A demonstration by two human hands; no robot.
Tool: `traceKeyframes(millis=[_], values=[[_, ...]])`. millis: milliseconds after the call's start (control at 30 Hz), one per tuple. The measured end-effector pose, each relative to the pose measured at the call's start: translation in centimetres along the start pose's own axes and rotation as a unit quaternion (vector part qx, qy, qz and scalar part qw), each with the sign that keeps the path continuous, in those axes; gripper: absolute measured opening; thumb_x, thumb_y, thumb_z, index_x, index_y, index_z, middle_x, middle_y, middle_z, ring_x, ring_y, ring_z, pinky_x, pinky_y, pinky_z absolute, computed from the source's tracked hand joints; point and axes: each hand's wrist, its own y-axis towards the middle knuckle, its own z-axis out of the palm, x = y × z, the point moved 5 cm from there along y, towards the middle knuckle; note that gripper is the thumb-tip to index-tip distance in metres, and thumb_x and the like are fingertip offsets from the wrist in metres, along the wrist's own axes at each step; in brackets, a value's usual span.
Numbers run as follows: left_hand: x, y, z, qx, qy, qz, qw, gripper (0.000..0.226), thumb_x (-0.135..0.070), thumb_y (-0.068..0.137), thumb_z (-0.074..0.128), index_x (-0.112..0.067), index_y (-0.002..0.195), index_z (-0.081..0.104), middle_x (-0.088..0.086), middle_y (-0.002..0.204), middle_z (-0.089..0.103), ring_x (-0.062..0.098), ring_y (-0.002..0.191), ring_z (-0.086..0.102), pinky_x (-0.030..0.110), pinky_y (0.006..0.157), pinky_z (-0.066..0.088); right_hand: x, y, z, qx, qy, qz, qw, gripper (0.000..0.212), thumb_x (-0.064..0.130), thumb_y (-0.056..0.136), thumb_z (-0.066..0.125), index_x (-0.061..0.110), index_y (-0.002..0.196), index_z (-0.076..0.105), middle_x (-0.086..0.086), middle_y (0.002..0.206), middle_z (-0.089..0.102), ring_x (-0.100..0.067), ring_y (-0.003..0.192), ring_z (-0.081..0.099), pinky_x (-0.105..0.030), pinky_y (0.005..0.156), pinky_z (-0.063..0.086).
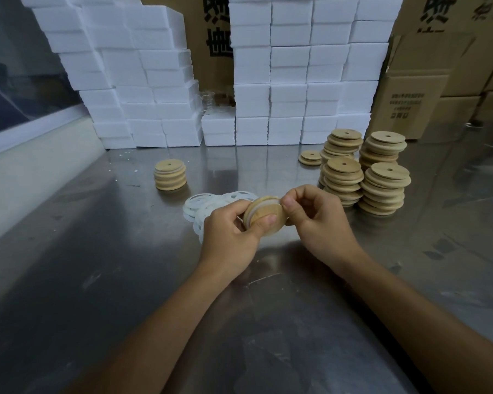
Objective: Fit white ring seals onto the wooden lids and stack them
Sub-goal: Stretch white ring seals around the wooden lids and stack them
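Your left hand (pixel 228 234) grips a lid (pixel 264 216) above the tabletop (pixel 125 280), thumb pressed on its face. Your right hand (pixel 316 220) pinches the seal (pixel 268 201) at the lid's upper rim. Loose seals (pixel 199 206) lie just behind your hands. Finished lids (pixel 170 174) stand stacked at left; bare lid stacks (pixel 365 172) stand at right.

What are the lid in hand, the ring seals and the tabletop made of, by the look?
Lid: pale wood or bamboo, matte, faint grain, unvarnished by the look. Ring seals: translucent white, thin and limp, probably silicone or soft rubber. Tabletop: brushed stainless steel or similar metal, grey with blurred reflections and scuffs.
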Motion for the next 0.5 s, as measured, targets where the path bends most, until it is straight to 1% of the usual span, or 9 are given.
traceKeyframes(millis=[67, 133, 200, 233, 300, 367, 433, 500], values=[[0.44, 0.08, 0.05, 0.003, -0.037, -0.021, 0.999, 0.012, -0.022, 0.080, 0.080, -0.020, 0.091, 0.074, -0.007, 0.068, 0.066, 0.010, 0.055, 0.054, 0.030, 0.056, 0.046, -0.02, 0.00, -0.08, 0.005, -0.007, 0.002, 1.000, 0.011, 0.010, 0.095, 0.060, 0.011, 0.085, 0.064, -0.011, 0.080, 0.069, -0.022, 0.073, 0.066, -0.039, 0.071, 0.058], [0.57, 0.05, 0.22, 0.010, -0.048, -0.026, 0.998, 0.011, -0.023, 0.080, 0.080, -0.021, 0.090, 0.074, -0.006, 0.067, 0.066, 0.009, 0.054, 0.053, 0.030, 0.055, 0.045, -0.09, 0.00, -0.08, 0.013, -0.020, 0.005, 1.000, 0.013, 0.010, 0.097, 0.058, 0.011, 0.084, 0.062, -0.010, 0.079, 0.067, -0.022, 0.071, 0.063, -0.042, 0.070, 0.057], [0.51, 0.00, 0.39, 0.017, -0.052, -0.025, 0.998, 0.011, -0.025, 0.081, 0.079, -0.020, 0.089, 0.073, -0.003, 0.069, 0.067, 0.010, 0.054, 0.054, 0.030, 0.055, 0.045, -0.17, -0.07, 0.19, 0.018, -0.032, 0.009, 0.999, 0.015, 0.010, 0.099, 0.052, 0.007, 0.086, 0.059, -0.012, 0.079, 0.064, -0.029, 0.073, 0.062, -0.046, 0.071, 0.056], [0.51, 0.01, 0.42, 0.018, -0.056, -0.027, 0.998, 0.011, -0.024, 0.081, 0.079, -0.020, 0.089, 0.073, -0.001, 0.070, 0.068, 0.011, 0.054, 0.054, 0.029, 0.054, 0.045, -0.19, -0.13, 0.37, 0.016, -0.033, 0.013, 0.999, 0.017, 0.010, 0.101, 0.050, 0.004, 0.087, 0.058, -0.012, 0.078, 0.063, -0.030, 0.072, 0.061, -0.046, 0.070, 0.055], [0.66, 0.06, 0.38, 0.015, -0.062, -0.034, 0.997, 0.011, -0.023, 0.082, 0.078, -0.018, 0.090, 0.073, -0.002, 0.068, 0.067, 0.009, 0.053, 0.054, 0.024, 0.052, 0.044, -0.15, -0.22, 0.66, 0.005, -0.017, 0.020, 1.000, 0.018, 0.011, 0.101, 0.049, 0.001, 0.089, 0.057, -0.009, 0.076, 0.061, -0.022, 0.069, 0.059, -0.043, 0.067, 0.055], [0.90, 0.14, 0.28, 0.012, -0.073, -0.048, 0.996, 0.010, -0.020, 0.083, 0.077, -0.017, 0.091, 0.072, -0.007, 0.063, 0.065, 0.006, 0.048, 0.054, 0.018, 0.047, 0.041, 0.09, -0.29, 0.71, -0.005, 0.017, 0.025, 1.000, 0.014, 0.010, 0.099, 0.053, 0.000, 0.091, 0.058, -0.006, 0.077, 0.062, -0.015, 0.069, 0.060, -0.034, 0.064, 0.056], [1.17, 0.21, 0.25, 0.013, -0.097, -0.069, 0.993, 0.008, -0.017, 0.085, 0.075, -0.017, 0.092, 0.070, -0.006, 0.059, 0.063, 0.008, 0.045, 0.053, 0.019, 0.042, 0.041, 0.34, -0.37, 0.66, -0.002, 0.038, 0.021, 0.999, 0.009, 0.009, 0.096, 0.059, 0.001, 0.094, 0.060, -0.006, 0.081, 0.065, -0.012, 0.071, 0.062, -0.029, 0.063, 0.057], [1.23, 0.17, 0.25, 0.013, -0.109, -0.080, 0.991, 0.012, -0.018, 0.087, 0.073, -0.016, 0.098, 0.069, -0.002, 0.065, 0.065, 0.009, 0.046, 0.054, 0.024, 0.041, 0.043, 0.47, -0.50, 0.68, 0.007, 0.028, 0.012, 1.000, 0.005, 0.008, 0.092, 0.065, 0.006, 0.095, 0.061, -0.004, 0.085, 0.068, -0.011, 0.073, 0.064, -0.029, 0.065, 0.058]])
